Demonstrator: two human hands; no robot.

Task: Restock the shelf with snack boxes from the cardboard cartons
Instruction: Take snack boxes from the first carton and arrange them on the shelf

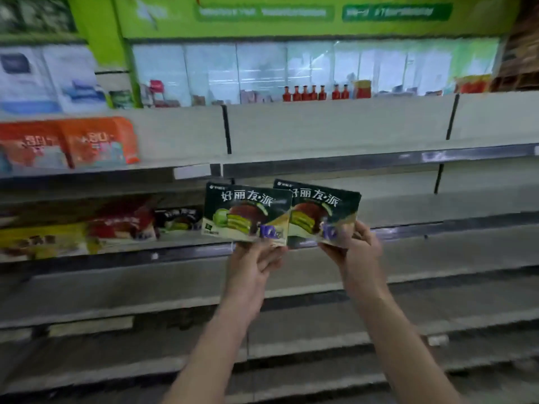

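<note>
1. two dark green pie snack boxes are held up in front of the shelving, one in each hand. the left box (247,214) is pinched at its lower edge by the left hand (253,268); the right box (322,215) is gripped at its lower right corner by the right hand (357,247).
2. both boxes are in the air, level with the second shelf tier (408,205), which is bare to the right of the hands. neither box is seen resting on a shelf.
3. the left box overlaps the front of the right box along their inner edges; whether they touch cannot be told.
4. risk: each box is held only by its bottom, with most of its body above the fingers. a box could tip out of the grip if it is pushed forward quickly.
5. risk: the overlapping edges could catch, so that one box is knocked askew when the two are set down together.
6. risk: a similar dark box (178,218) and red boxes (125,220) stand on the same tier to the left. they could be shoved or toppled if the left box is slid in tight against them.
7. risk: the shelf front rail (393,231) could snag a box bottom if it is brought in too low.
8. the view is blurred; the cartons are not in view.
</note>
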